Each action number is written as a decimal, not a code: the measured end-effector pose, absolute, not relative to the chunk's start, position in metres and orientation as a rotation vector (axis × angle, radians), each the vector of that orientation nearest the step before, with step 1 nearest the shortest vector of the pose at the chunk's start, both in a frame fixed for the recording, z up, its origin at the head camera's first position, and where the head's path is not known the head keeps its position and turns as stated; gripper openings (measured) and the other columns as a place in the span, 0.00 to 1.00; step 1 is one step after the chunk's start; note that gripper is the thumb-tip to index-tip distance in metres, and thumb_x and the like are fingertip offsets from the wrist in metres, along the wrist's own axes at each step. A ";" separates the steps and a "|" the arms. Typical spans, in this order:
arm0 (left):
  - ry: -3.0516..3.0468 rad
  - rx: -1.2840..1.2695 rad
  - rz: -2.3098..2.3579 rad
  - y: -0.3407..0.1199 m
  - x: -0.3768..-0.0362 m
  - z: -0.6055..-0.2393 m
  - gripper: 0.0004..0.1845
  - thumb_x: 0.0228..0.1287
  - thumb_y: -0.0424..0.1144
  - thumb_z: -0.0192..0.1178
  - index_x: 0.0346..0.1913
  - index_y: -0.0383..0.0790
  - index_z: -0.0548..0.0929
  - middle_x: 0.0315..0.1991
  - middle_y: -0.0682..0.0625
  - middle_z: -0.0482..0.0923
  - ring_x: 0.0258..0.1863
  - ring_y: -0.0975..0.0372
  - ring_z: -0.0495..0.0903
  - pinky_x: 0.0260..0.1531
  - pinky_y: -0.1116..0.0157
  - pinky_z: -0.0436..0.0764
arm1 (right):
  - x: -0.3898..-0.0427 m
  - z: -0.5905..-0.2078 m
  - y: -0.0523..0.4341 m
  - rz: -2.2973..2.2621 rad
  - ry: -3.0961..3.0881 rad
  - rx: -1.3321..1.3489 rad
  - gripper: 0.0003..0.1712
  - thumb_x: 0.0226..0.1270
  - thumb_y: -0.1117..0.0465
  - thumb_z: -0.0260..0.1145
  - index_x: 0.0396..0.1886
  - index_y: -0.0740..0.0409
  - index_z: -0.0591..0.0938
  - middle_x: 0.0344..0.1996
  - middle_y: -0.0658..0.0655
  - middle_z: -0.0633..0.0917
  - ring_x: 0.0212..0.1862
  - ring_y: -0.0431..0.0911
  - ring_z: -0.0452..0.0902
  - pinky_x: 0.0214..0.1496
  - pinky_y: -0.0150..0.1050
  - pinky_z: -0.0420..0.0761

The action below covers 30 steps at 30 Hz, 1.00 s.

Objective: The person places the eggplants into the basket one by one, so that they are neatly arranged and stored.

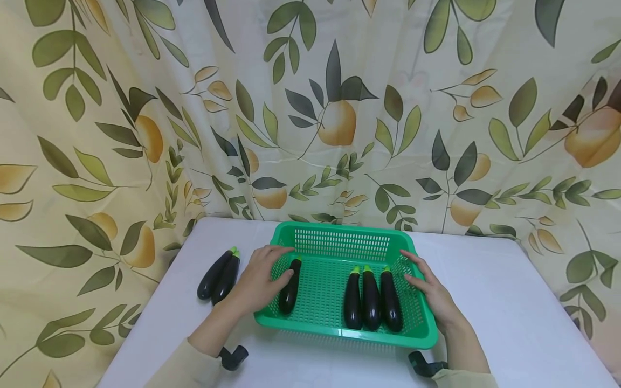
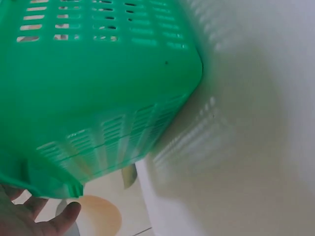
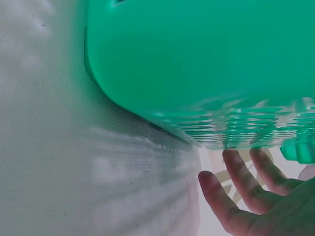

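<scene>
My left hand [image 1: 259, 279] and right hand [image 1: 433, 291], loosely spread, flank the basket [image 1: 322, 293]; its leftmost eggplant [image 1: 289, 291], running front-to-back, lies nearer my left.

Head view bright; wrist views dimmer, shadowed, seemingly soft-focused.

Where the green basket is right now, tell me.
In the head view, the green basket is low in the middle, between the left hand and right hand, to the right of two loose eggplants.
</scene>
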<state>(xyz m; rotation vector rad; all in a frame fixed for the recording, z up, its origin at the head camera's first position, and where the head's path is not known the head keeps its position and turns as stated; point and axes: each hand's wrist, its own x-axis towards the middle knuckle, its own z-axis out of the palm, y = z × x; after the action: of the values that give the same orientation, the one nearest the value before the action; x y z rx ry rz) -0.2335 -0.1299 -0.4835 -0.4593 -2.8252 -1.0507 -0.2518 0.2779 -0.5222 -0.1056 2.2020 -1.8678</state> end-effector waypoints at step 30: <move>-2.801 -0.198 -0.887 -0.188 -0.232 -0.480 0.27 0.74 0.46 0.62 0.73 0.49 0.74 0.68 0.46 0.75 0.64 0.49 0.75 0.60 0.43 0.79 | -0.253 -0.522 0.280 -1.857 2.199 -0.087 0.33 0.85 0.51 0.48 0.84 0.34 0.52 0.84 0.65 0.48 0.78 0.77 0.51 0.62 0.74 0.75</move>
<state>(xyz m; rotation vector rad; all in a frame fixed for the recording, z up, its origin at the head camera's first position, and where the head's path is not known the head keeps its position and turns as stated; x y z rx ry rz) -0.2321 -0.1880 -0.4803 -0.1984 -2.8011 -0.8866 -0.2525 0.2804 -0.5222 -0.0869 2.1990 -1.8571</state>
